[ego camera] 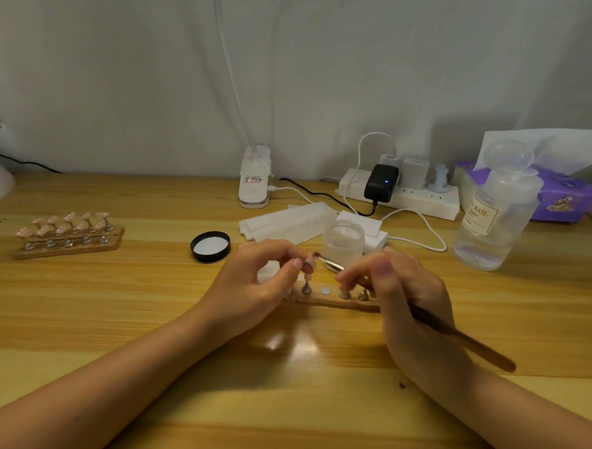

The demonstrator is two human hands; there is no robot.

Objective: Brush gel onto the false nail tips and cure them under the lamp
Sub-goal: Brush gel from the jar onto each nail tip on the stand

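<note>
The left hand (260, 284) pinches a small stand carrying a pink nail tip (309, 262) between thumb and fingertips, holding it just above the wooden strip (331, 300) on the table (145, 319). The right hand (406, 309) grips a brush (460, 336) like a pen, its fingers curled round the handle; the metal ferrule points left and the bristles touch the nail tip. On the strip, 3 metal stands remain and 1 round bare magnet spot shows between them. Just behind the hands stands an open jar (343, 242) of clear gel, its black lid (210, 246) lying upside down to the left. Farther left, a second holder (69, 234) carries 2 rows of pink tips. Behind the jar lie white wipes (284, 220) and a white box (373, 228). At the back sit a white lamp base (255, 177), a power strip (399, 193) with plugged chargers, a clear bottle (494, 217) and a purple tissue pack (563, 195).
</note>
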